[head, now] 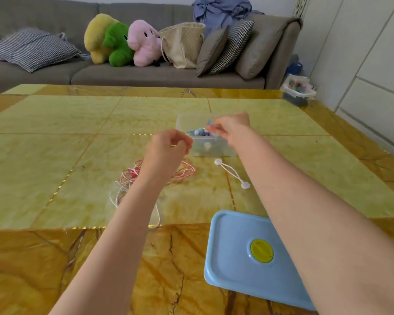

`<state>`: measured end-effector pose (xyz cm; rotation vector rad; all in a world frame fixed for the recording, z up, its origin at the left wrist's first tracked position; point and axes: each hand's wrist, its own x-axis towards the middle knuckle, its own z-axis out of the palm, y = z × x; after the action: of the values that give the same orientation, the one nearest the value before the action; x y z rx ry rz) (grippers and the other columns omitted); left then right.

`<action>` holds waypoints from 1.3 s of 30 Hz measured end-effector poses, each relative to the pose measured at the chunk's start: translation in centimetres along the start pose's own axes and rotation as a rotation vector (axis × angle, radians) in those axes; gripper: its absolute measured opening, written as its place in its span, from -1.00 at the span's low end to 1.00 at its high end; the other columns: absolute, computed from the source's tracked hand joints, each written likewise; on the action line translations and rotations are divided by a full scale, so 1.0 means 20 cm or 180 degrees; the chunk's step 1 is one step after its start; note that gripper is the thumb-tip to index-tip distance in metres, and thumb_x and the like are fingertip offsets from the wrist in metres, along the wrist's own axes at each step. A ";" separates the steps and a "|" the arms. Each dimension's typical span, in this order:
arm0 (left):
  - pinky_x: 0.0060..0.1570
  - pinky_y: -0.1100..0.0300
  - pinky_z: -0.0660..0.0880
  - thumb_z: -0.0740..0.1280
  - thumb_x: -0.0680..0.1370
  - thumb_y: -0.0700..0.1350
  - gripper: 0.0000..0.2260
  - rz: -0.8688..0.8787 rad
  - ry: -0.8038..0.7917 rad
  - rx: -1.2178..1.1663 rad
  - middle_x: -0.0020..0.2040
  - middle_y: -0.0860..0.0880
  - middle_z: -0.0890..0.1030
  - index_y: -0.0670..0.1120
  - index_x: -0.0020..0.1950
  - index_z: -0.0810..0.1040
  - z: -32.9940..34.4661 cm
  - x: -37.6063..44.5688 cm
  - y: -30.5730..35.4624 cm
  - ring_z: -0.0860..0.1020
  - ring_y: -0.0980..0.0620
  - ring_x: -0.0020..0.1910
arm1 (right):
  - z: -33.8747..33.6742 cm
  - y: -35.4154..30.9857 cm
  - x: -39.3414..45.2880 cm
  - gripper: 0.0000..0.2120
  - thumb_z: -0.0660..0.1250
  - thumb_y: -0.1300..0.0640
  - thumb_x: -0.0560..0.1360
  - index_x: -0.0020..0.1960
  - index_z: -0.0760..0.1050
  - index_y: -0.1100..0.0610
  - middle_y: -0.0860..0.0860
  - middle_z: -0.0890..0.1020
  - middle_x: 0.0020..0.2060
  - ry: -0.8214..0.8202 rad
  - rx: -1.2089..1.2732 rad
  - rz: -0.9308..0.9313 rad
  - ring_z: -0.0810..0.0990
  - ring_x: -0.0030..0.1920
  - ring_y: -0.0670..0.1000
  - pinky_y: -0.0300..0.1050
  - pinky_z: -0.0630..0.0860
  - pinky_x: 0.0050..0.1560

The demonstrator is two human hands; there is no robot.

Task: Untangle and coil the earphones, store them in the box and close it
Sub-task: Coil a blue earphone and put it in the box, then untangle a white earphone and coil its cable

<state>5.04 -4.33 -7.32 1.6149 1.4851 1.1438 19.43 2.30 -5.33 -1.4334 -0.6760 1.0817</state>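
Over the clear plastic box point(214, 146), both hands point(168, 146) curl; grasp unclear.

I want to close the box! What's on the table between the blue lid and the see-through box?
In the head view, a white cord with round ends lies between the blue lid and the box.

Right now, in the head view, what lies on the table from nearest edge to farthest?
Blue lid → tangled pink and white earphones → white cord with round ends → clear box, under both hands → lidded container at the far corner.
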 end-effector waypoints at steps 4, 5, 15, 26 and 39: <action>0.04 0.03 0.51 0.19 0.47 -0.36 -0.72 0.0135 -0.0163 0.0572 -0.22 -0.05 0.58 -0.01 -0.27 0.52 0.00 -0.01 -0.04 0.59 -0.13 -0.10 | -0.02 0.04 -0.03 -0.77 0.27 0.42 0.43 -0.31 0.39 0.16 0.10 0.54 -0.35 0.0054 -0.0929 -0.0657 0.56 -0.43 0.04 -0.05 0.62 -0.19; 0.02 0.03 0.51 0.19 0.48 -0.36 -0.73 0.0130 -0.0144 0.0691 -0.20 -0.06 0.58 -0.03 -0.23 0.55 0.00 -0.01 -0.05 0.59 -0.14 -0.09 | -0.04 0.06 -0.05 -0.77 0.27 0.39 0.45 -0.31 0.42 0.14 0.06 0.55 -0.38 -0.0116 -0.1259 -0.0950 0.56 -0.43 0.01 -0.07 0.61 -0.22; -0.39 0.26 0.37 0.20 0.52 -0.32 -0.76 -0.0057 -0.0066 0.0954 -0.07 -0.06 0.62 -0.04 -0.13 0.59 -0.18 -0.07 -0.08 0.50 0.00 -0.30 | -0.06 0.32 -0.28 -0.86 0.29 0.22 0.49 0.00 0.58 0.22 0.14 0.62 -0.02 -0.1464 -0.4411 -0.1733 0.58 -0.03 0.12 -0.11 0.50 -0.06; -0.10 0.10 0.52 0.25 0.50 -0.34 -0.78 -0.0202 -0.0358 0.1425 -0.09 -0.12 0.63 -0.07 -0.16 0.59 -0.33 -0.17 -0.12 0.57 -0.07 -0.17 | 0.10 0.37 -0.65 -0.86 0.34 0.13 0.47 -0.01 0.59 0.15 0.02 0.56 -0.16 -0.2352 -0.3656 -0.1896 0.50 -0.15 -0.02 -0.21 0.37 -0.16; -0.15 0.15 0.47 0.13 0.46 -0.41 -0.68 0.0476 -0.0587 0.0854 -0.08 -0.06 0.60 -0.17 0.11 0.54 -0.21 -0.23 -0.08 0.57 -0.07 -0.08 | 0.03 0.11 -0.64 -0.74 0.23 0.49 0.42 -0.29 0.39 0.18 0.09 0.47 -0.40 -0.1461 -0.1210 -0.0734 0.45 -0.49 -0.04 -0.32 0.37 -0.54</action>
<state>0.63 -9.09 -7.87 1.9853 1.4644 0.8722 13.28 -9.24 -4.49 -1.3829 -1.4024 1.1473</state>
